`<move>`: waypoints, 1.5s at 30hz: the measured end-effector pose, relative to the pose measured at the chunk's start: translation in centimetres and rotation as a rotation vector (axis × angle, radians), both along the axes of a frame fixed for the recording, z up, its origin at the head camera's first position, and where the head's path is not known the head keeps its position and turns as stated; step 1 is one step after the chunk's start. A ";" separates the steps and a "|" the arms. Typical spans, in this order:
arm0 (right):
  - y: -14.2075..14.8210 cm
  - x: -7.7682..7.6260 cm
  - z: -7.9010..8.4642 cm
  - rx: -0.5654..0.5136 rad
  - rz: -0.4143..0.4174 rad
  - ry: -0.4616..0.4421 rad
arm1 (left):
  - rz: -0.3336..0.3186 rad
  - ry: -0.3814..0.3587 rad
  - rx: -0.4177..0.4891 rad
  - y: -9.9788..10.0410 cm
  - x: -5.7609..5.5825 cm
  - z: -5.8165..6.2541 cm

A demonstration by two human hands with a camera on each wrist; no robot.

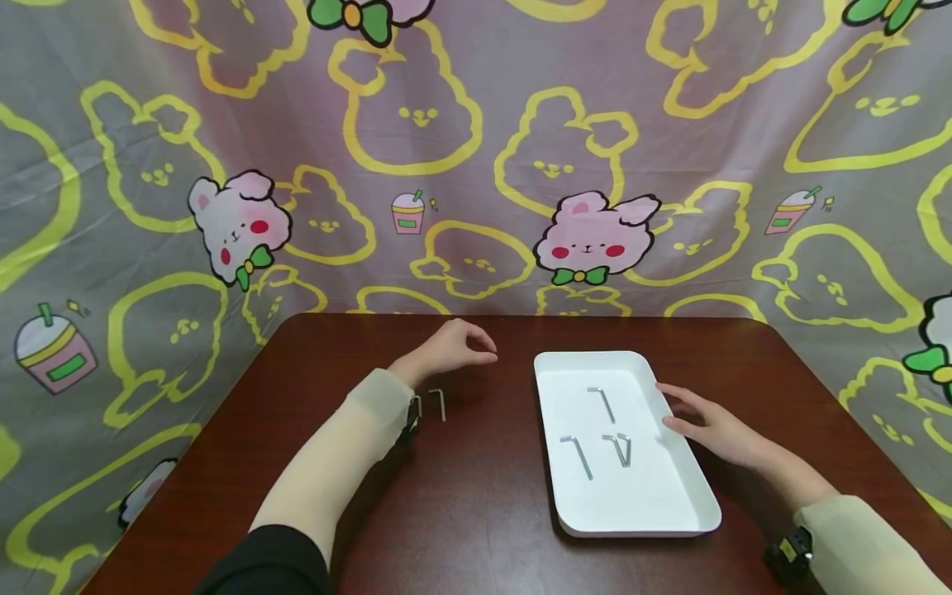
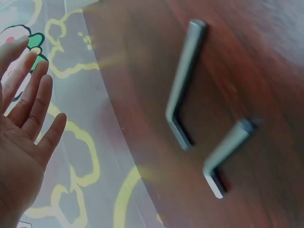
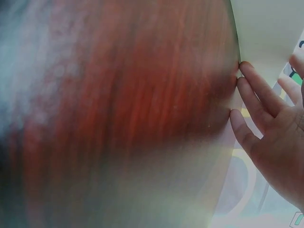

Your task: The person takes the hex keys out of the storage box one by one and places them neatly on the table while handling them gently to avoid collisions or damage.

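My left hand [image 1: 451,347] hovers over the far middle of the table, holding nothing; its fingers look loosely extended in the left wrist view. Below its wrist, two L-shaped metal hex keys lie on the wood: a longer-looking hex key [image 2: 183,78] and a second hex key [image 2: 228,154]. In the head view the wrist partly covers one of them. My right hand [image 1: 710,426] touches the right side of a white tray [image 1: 625,516] with fairly straight fingers. Several hex keys lie inside the tray, among them one at the back [image 1: 604,405] and one at the left [image 1: 580,459].
The dark brown wooden table [image 1: 461,529] has rounded far corners. Behind it hangs a curtain [image 1: 476,190] with yellow outlines and rabbit faces. The tray's raised walls border the hex keys inside. Each wrist wears a small black camera [image 1: 790,555].
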State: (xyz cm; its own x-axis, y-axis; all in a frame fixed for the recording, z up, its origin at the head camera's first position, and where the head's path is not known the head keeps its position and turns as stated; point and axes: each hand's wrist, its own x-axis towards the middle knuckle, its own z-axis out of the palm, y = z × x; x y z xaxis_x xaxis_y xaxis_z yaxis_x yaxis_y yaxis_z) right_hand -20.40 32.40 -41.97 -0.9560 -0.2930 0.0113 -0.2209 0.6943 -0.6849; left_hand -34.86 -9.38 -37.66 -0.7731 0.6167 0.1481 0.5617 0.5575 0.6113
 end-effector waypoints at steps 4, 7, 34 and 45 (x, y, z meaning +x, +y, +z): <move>0.0 0.1 -0.1 -0.004 -0.001 -0.002 | -0.013 0.003 -0.017 0.9 0.0 0.3; 0.0 0.1 0.0 -0.003 -0.002 -0.001 | -0.024 0.006 -0.034 1.5 0.1 0.5; 0.0 0.0 -0.1 -0.018 -0.013 -0.021 | -0.151 -0.079 -0.051 8.6 1.2 3.1; 0.1 0.0 -0.1 -0.014 -0.014 -0.027 | -0.210 -0.066 -0.011 13.1 1.5 3.1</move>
